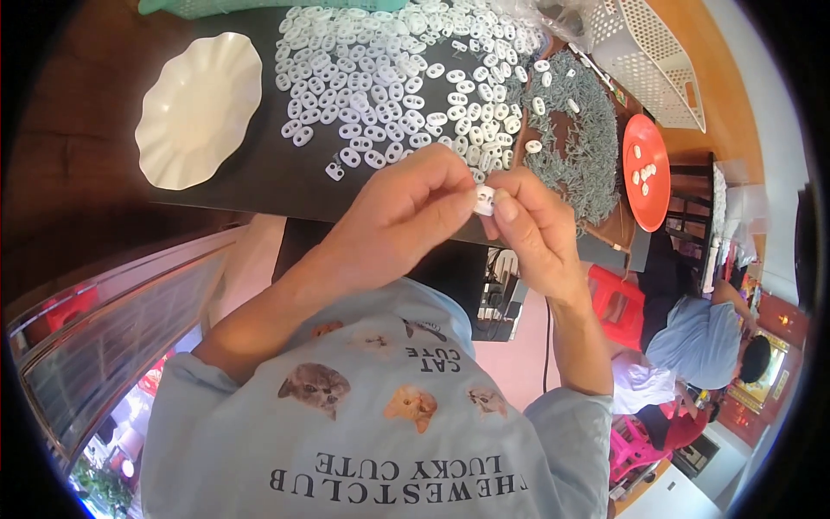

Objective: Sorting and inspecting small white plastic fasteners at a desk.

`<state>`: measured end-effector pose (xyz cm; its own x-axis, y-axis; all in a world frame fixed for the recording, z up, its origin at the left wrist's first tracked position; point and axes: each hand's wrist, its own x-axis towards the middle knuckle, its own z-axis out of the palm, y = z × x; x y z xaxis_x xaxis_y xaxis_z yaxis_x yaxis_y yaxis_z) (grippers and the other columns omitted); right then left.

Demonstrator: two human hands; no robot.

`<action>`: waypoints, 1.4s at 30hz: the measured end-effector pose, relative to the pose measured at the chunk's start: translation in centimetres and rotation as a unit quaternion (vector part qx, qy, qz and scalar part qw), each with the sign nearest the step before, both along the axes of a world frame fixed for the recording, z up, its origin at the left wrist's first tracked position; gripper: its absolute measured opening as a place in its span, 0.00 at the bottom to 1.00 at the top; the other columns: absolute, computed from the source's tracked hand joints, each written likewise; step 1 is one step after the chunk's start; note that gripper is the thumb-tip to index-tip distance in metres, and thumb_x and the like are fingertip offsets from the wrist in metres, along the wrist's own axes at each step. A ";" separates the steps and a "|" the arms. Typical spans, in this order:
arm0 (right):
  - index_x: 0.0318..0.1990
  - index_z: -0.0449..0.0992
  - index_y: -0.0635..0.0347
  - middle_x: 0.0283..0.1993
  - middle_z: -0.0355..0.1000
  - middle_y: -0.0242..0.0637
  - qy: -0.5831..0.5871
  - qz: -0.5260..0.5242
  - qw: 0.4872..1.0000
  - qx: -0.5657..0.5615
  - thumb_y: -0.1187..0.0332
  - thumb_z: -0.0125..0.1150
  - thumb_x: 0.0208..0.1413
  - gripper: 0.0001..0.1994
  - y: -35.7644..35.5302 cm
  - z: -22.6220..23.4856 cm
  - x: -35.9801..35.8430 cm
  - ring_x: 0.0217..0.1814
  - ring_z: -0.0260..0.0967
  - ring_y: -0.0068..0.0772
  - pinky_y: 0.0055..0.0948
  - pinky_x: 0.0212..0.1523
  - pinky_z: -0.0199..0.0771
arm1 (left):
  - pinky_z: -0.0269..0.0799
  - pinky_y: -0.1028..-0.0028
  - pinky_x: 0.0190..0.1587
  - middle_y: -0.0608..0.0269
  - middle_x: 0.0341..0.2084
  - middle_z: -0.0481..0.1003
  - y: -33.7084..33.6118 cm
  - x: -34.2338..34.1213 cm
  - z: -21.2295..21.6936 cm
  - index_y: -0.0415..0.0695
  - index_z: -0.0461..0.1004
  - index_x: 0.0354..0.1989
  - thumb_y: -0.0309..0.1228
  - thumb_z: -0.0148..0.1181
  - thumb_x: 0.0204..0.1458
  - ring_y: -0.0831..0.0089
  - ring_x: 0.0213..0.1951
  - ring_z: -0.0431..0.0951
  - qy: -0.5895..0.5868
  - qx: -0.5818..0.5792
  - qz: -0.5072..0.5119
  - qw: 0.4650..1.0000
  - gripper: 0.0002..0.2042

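Note:
In front of my chest, at the table's near edge, both hands meet at one small white two-hole cord lock [484,201]. My left hand [406,208] pinches its left side between thumb and fingertips. The thumb and forefinger of my right hand [540,229] close on its right side. The fingers hide part of the piece. Just beyond my hands, many like white two-hole pieces [346,95] lie spread over the dark table [251,192]. To their right is a heap of small grey pieces [575,143], perhaps springs, with a few white pieces on it.
A cream wavy-edged dish [199,112] lies at the left. On the right are a red plate [637,138] with several white pieces and a white perforated basket [657,60]. A green basket [199,7] sits at the far edge. Other people [700,342] and a red stool [612,307] are at the right.

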<state>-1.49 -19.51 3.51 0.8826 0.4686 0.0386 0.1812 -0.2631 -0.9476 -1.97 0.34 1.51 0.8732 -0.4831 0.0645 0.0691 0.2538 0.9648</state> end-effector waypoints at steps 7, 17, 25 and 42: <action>0.41 0.72 0.64 0.25 0.65 0.25 -0.042 -0.063 0.997 0.007 0.65 0.48 0.65 0.11 -0.2 -0.2 -1.1 0.25 0.56 0.12 0.15 0.24 0.55 | 0.58 0.83 0.34 0.70 0.33 0.64 -0.9 -0.2 0.2 0.41 0.66 0.37 0.22 0.51 0.58 0.85 0.31 0.61 0.100 -0.028 -0.010 0.995 0.02; 0.26 0.71 0.59 0.19 0.57 0.19 -0.090 -0.432 0.886 -0.144 0.60 0.54 0.62 0.15 -19.7 0.0 4.4 0.20 0.48 0.09 0.17 0.19 0.45 | 0.67 0.68 0.34 0.58 0.29 0.69 1.5 0.7 -2.4 0.39 0.68 0.29 0.20 0.58 0.47 0.66 0.31 0.71 -0.293 0.209 0.210 0.909 0.05; 0.40 0.72 0.66 0.27 0.69 0.43 -0.116 -0.218 0.935 -0.254 0.66 0.52 0.61 0.11 -8.8 0.0 6.5 0.29 0.66 0.33 0.32 0.31 0.66 | 0.66 0.66 0.34 0.58 0.27 0.70 1.5 1.3 -3.8 0.39 0.68 0.27 0.19 0.59 0.42 0.59 0.31 0.71 -0.384 0.264 0.240 0.851 0.06; 0.45 0.75 0.59 0.40 0.69 0.39 -0.347 0.052 0.884 -0.308 0.77 0.60 0.49 0.14 2.4 -2.1 11.9 0.40 0.70 0.44 0.36 0.39 0.71 | 0.63 0.63 0.39 0.58 0.29 0.68 2.0 1.6 -4.5 0.41 0.67 0.25 0.22 0.59 0.41 0.58 0.34 0.68 -0.398 0.298 0.220 0.839 0.06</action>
<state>10.40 -17.11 1.44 0.6967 0.6672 0.2635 0.7171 -0.6380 -0.2806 -0.41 2.31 -3.00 0.7708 -0.2780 0.5732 -0.6308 -0.4590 0.6257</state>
